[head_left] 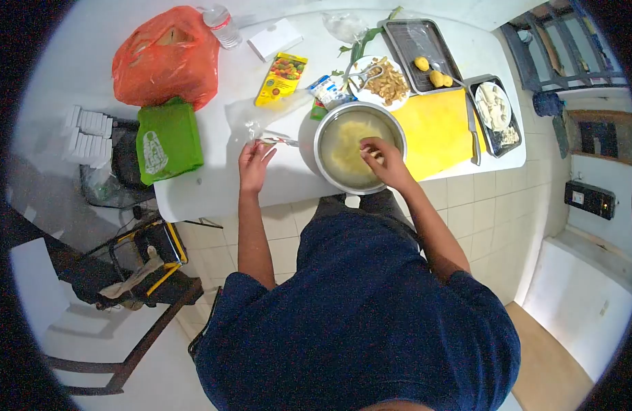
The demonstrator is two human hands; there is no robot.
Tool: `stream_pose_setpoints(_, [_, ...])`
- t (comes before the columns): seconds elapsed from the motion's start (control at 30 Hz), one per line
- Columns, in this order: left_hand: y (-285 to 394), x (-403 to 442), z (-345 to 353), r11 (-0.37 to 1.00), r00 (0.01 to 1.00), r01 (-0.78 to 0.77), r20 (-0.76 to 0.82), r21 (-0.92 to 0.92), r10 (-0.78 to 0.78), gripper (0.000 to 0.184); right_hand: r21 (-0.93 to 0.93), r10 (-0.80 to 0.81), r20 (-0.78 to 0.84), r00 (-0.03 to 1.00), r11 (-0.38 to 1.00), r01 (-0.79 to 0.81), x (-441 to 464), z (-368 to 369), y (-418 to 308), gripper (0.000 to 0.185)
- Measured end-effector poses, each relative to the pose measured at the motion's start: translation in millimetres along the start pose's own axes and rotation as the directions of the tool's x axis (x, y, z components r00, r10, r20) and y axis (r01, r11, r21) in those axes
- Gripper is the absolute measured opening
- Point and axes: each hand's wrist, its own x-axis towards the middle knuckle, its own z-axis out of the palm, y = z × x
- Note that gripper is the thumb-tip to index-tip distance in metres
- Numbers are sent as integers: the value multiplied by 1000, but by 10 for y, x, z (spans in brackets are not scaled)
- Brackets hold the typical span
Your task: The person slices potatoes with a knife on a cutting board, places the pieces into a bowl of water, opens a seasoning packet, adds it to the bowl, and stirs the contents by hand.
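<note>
A metal pot (323, 126) stands at the table's front edge, with pale yellow shreds (353, 140) in cloudy liquid inside. My right hand (386, 163) reaches over its right side, fingers pinched together above the shreds; what they hold, if anything, is hidden. Left of the pot, my left hand (255, 166) is raised at the table edge. Its fingertips close at a slim utensil (283, 141) with a shiny end pointing toward the pot; the exact kind is too small to tell. Clear plastic wrapping (253, 125) lies just beyond that hand.
Right of the pot lies a yellow cutting board (436, 130) with a knife (473, 130) at its edge. Behind are a plate of peelings (390, 88) and a dark tray (415, 44) with potatoes (438, 79). A red bag (166, 61) and green bag (170, 140) sit left.
</note>
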Motion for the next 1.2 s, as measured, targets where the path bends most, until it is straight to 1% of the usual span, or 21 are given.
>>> stream_pose_setpoints(0.03, [86,-1,23,1000,1000,-11,25,16,10,12,-17,-23,43,999,1000,24,75,45,-84,32])
stream_pose_setpoints(0.1, [228,-2,137,999,998,-32,55,22,31,12,-116,-265,34,964,957,267,255,171,-260,35])
stream_pose_setpoints(0.13, [294,-31,241,999,997,-38,67,26,36,12,-163,-382,39,923,909,383,317,231,-387,36])
stream_pose_setpoints(0.23, [447,-113,655,998,992,-60,115,9,59,13,-198,-437,60,898,876,439,439,304,-785,46])
stream_pose_setpoints(0.3, [463,-170,964,996,984,-74,159,-51,82,13,-183,-443,36,896,878,442,498,395,-793,50])
stream_pose_setpoints(0.33, [413,-198,1056,998,986,-53,157,-26,56,14,-176,-444,29,896,880,442,508,410,-755,52])
stream_pose_setpoints(0.4, [310,-272,1219,1000,989,-7,146,22,4,14,38,-361,105,927,933,359,514,459,-561,53])
stream_pose_setpoints(0.43, [194,-281,1309,1000,996,-11,90,25,8,15,139,-329,148,933,941,310,539,474,-469,54])
stream_pose_setpoints(0.53, [41,-381,1550,978,999,-51,10,204,50,15,315,-198,227,953,942,120,508,419,-234,54])
stream_pose_setpoints(0.57, [9,-429,1628,982,999,-36,-18,186,40,14,359,-164,261,951,931,62,490,375,-149,54])
stream_pose_setpoints(0.63, [-204,-433,1654,939,988,-147,-1,311,155,13,440,-93,331,939,895,-67,401,274,-54,53])
stream_pose_setpoints(0.7, [-355,-459,1748,874,966,-250,43,418,255,12,406,-64,319,946,911,-76,326,143,11,50])
stream_pose_setpoints(0.8, [-460,-536,1994,919,980,-196,89,343,176,12,398,-66,279,958,916,-53,230,-8,251,43])
stream_pose_setpoints(0.83, [-271,-620,2176,856,974,-228,104,465,203,14,402,-77,260,962,915,-35,200,-69,293,41])
stream_pose_setpoints(0.93, [-481,-569,2145,921,977,-192,155,338,147,18,415,186,376,908,842,-344,66,-405,240,36])
stream_pose_setpoints(0.97, [-672,-459,2025,916,986,-169,52,363,161,25,355,207,355,912,872,-337,30,-472,290,31])
stream_pose_setpoints(1.07, [-552,-356,1827,760,951,-154,-115,631,288,30,314,210,342,916,893,-322,-5,-629,495,28])
stream_pose_setpoints(1.1, [-568,-302,1681,736,926,-128,-186,665,330,29,337,104,281,954,920,-200,-6,-598,691,27])
stream_pose_setpoints(1.13, [-592,-254,1532,712,893,-100,-253,695,372,29,310,101,265,959,933,-184,-14,-621,764,27])
stream_pose_setpoints(1.17, [-544,-232,1404,537,862,-46,-238,842,447,29,283,97,249,964,944,-169,-20,-643,811,27])
stream_pose_setpoints(1.2, [-460,-234,1303,335,832,26,-206,942,515,28,257,94,235,967,954,-155,-27,-647,840,27])
